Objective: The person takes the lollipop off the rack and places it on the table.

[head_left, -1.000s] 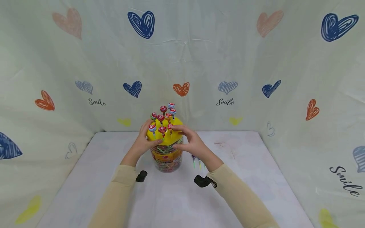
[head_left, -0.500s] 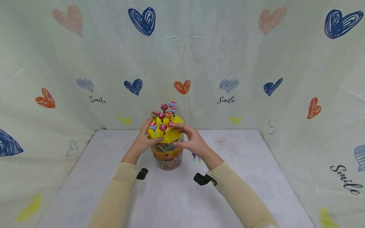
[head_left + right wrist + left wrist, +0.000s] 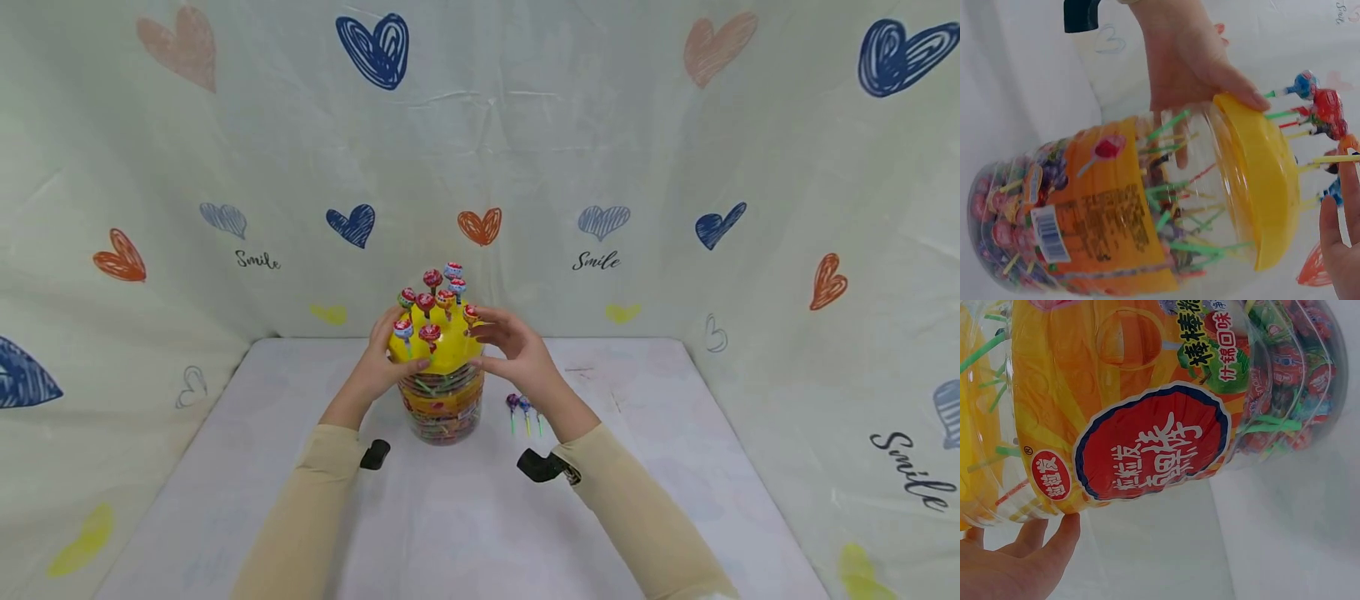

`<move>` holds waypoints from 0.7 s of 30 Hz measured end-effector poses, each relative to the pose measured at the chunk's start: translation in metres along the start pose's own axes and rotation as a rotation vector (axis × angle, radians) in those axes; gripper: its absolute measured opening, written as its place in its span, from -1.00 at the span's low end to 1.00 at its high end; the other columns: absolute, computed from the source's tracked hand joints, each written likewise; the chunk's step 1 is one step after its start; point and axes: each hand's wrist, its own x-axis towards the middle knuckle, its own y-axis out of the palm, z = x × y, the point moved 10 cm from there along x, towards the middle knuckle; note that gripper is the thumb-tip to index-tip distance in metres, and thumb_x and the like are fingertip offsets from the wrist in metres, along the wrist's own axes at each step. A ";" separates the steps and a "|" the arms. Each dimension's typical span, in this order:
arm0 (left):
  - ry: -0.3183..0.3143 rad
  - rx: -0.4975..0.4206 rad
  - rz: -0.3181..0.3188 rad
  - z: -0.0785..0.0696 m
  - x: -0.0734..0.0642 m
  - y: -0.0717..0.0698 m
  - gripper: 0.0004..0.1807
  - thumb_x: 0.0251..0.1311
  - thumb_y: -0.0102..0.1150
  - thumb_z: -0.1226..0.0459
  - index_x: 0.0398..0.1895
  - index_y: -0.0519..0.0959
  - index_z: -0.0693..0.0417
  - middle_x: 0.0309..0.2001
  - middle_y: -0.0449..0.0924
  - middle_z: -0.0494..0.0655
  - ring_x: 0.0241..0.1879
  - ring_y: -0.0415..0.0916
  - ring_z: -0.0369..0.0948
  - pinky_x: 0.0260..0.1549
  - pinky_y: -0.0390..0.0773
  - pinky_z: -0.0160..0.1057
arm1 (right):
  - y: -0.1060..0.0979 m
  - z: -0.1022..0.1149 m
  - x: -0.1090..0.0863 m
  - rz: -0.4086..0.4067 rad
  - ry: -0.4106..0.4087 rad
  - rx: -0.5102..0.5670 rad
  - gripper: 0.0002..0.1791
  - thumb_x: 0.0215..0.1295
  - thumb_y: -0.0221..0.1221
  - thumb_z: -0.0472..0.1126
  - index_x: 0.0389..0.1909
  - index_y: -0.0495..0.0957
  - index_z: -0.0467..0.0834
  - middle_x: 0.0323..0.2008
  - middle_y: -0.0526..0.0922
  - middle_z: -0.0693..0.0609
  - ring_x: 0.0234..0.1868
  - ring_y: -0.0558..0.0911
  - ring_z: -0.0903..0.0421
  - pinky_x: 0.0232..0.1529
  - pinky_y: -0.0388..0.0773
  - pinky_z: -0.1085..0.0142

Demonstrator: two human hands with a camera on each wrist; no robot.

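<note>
A clear candy jar (image 3: pixel 444 412) with an orange label stands upright on the table, filled with wrapped lollipops. From its yellow lid (image 3: pixel 456 354) several lollipops (image 3: pixel 425 302) stick up on their sticks. My left hand (image 3: pixel 372 369) grips the lid's left side, its thumb across the front; in the right wrist view that thumb (image 3: pixel 1250 94) presses the lid. At the lid's right edge, my right hand (image 3: pixel 525 357) pinches an orange-and-red lollipop (image 3: pixel 470 314). Its yellow stick (image 3: pixel 1335 159) shows in the right wrist view, where only part of the right hand (image 3: pixel 1342 250) is visible.
On the white table (image 3: pixel 450 517), right of the jar, lie several loose lollipops (image 3: pixel 513 403), partly behind my right wrist. A pale cloth (image 3: pixel 525 142) printed with hearts hangs behind the table and along both sides.
My right hand has moved right and slightly up, carrying the pinched lollipop away from the others on the lid. The left hand keeps its grip. The head view has tilted down slightly.
</note>
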 end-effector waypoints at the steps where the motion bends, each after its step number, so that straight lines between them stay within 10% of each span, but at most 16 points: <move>1: -0.004 -0.001 0.001 0.000 0.000 0.000 0.07 0.13 0.40 0.16 0.56 -0.12 -0.24 0.54 -0.37 -0.06 0.44 -0.10 0.14 0.33 0.14 0.17 | -0.004 0.000 -0.001 -0.011 -0.002 0.009 -0.35 0.17 0.26 -0.53 0.30 0.35 -0.23 0.26 0.45 -0.09 0.18 0.47 -0.10 0.26 0.39 0.07; 21: -0.028 0.011 -0.009 0.000 0.000 0.000 0.07 0.13 0.39 0.20 0.57 -0.13 -0.24 0.55 -0.38 -0.07 0.45 -0.13 0.13 0.32 0.16 0.16 | -0.083 -0.058 -0.058 -0.175 0.212 0.036 -0.40 0.14 0.25 -0.57 0.22 0.35 -0.28 0.13 0.46 -0.18 0.02 0.53 0.00 -0.03 0.62 0.22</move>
